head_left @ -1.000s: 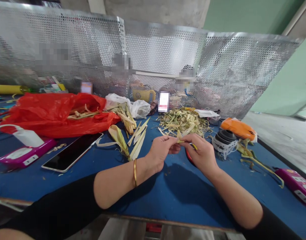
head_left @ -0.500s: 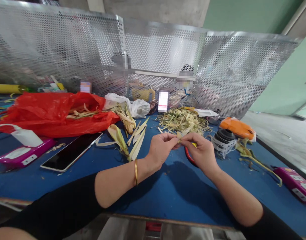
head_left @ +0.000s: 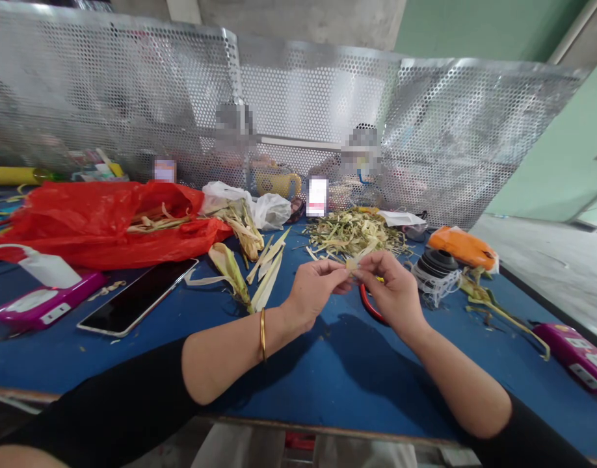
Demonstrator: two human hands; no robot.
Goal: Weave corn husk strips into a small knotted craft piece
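- The left hand (head_left: pixel 312 290), below which one gold bangle (head_left: pixel 263 335) circles the wrist, pinches a small pale-yellow piece of dried husk (head_left: pixel 350 265) between thumb and fingers.
- The right hand (head_left: pixel 395 289) grips the same piece with thumb and fingertips, close against the left.
- The piece is above the blue tabletop surface (head_left: pixel 298 390), between its near and far edges, before one loose heap of shredded straw-green husk (head_left: pixel 357 233).
- Toward the surface's left, one crumpled red plastic bag (head_left: pixel 84 218) lies open, dry husk strips (head_left: pixel 162 224) in its mouth.
- Near the far edge sits white plastic bagging (head_left: pixel 272 212); its contents cannot be told.
- By the right edge lies one orange plastic packet (head_left: pixel 462 246), contents hidden.
- Two magenta power strips: one at left (head_left: pixel 79 296), one near the right edge (head_left: pixel 569 354).
- One black-screened phone (head_left: pixel 137 299) lies flat beside the left strip.
- One red curved handle (head_left: pixel 368 304) is partly hidden by the right hand.
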